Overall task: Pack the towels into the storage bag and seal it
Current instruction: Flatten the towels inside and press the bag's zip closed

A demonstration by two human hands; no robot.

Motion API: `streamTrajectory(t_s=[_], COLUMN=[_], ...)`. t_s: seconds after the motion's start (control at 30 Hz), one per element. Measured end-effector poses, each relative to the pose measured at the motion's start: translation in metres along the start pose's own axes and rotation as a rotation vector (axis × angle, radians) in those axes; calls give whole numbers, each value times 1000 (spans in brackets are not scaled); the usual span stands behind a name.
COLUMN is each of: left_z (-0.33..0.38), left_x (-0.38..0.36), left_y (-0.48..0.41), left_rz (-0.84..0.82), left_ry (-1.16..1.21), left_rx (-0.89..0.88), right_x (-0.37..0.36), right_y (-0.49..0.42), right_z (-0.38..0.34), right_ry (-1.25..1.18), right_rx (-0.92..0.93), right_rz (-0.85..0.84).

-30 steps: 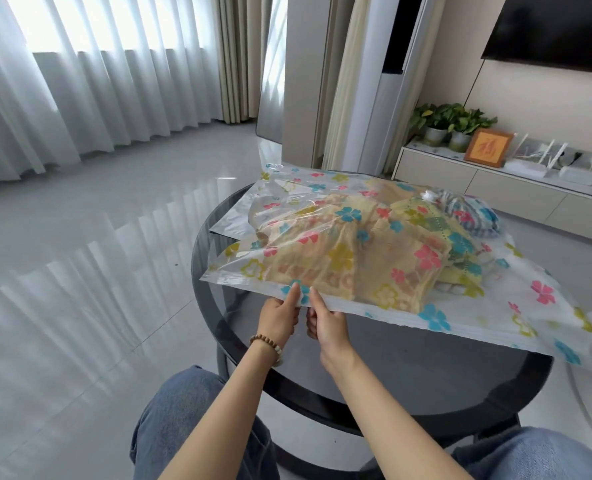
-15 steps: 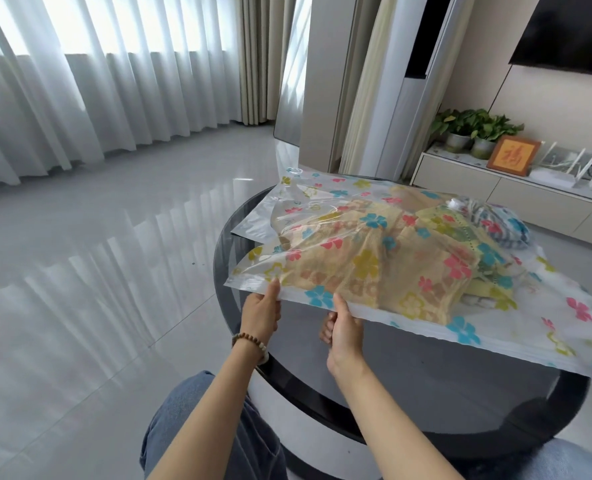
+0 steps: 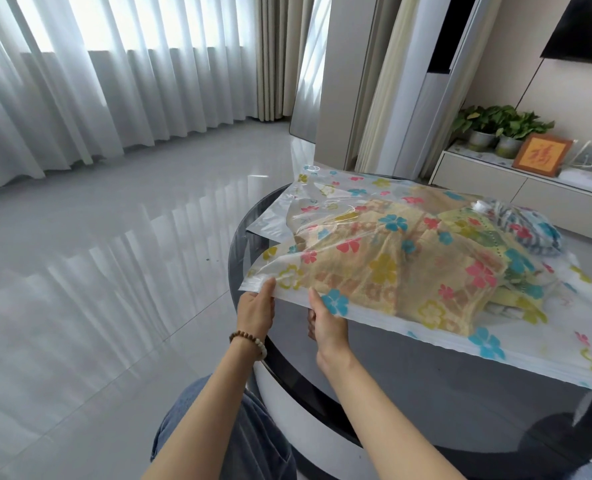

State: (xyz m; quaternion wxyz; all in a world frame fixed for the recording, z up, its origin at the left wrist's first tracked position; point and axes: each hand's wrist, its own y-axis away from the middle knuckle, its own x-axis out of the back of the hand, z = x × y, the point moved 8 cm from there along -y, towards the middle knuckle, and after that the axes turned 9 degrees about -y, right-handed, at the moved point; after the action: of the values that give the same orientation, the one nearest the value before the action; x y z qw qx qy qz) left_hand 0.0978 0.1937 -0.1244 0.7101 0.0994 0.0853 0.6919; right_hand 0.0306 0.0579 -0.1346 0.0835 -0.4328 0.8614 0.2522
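Observation:
A clear storage bag (image 3: pixel 443 337) printed with coloured flowers lies on a round dark glass table (image 3: pixel 426 393). Inside it I see a yellow-brown towel (image 3: pixel 391 271), a yellow-green one (image 3: pixel 474 233) and a blue striped one (image 3: pixel 533 233). My left hand (image 3: pixel 256 306) pinches the bag's near edge at its left corner, thumb on top. My right hand (image 3: pixel 325 323) pinches the same edge a little to the right, fingers under the plastic. The edge is lifted slightly off the table.
A second flat bag (image 3: pixel 270 220) lies under the far left of the filled one. Glossy grey floor (image 3: pixel 97 271) spreads left. A low white cabinet (image 3: pixel 516 188) with plants (image 3: pixel 495 123) and a framed picture (image 3: pixel 542 155) stands at the right. My knees in jeans (image 3: pixel 239 427) are below the table rim.
My left hand has slid left along the bag's near edge to its corner, and the hands are now farther apart. The view has shifted so the table sits more to the right.

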Motion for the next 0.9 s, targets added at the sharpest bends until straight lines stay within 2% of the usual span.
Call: streamTrajectory(t_s=[0.13, 0.27, 0.4, 0.5, 0.63, 0.7, 0.77, 0.8, 0.83, 0.9], left_z=[-1, -2, 13, 18, 37, 59, 80, 85, 86, 79], left_x=[4, 16, 23, 28, 34, 21, -10, -31, -54, -100], left_y=[-5, -6, -8, -8, -1, 10, 25, 32, 37, 43], left_rz=[-5, 69, 61, 74, 303, 389, 390, 339, 266, 111], left_ry=[68, 90, -133, -256, -539, -751, -882, -915, -950, -1063], left_rx=[42, 100, -8, -20, -175, -383, -633, -717, -765, -789], right_x=[-2, -1, 1, 2, 7, 7, 12, 20, 34, 80], right_y=[-1, -2, -2, 1, 14, 27, 34, 32, 27, 17], right_z=[0, 2, 5, 6, 2, -9, -37, -59, -86, -143], right_ry=[-47, -46, -12, 24, 121, 234, 306, 296, 276, 321], right_rx=[-2, 0, -10, -110, -294, -320, -218, -99, 59, 441], right_rz=[-14, -1, -23, -113, -309, -482, -565, -539, -465, -196])
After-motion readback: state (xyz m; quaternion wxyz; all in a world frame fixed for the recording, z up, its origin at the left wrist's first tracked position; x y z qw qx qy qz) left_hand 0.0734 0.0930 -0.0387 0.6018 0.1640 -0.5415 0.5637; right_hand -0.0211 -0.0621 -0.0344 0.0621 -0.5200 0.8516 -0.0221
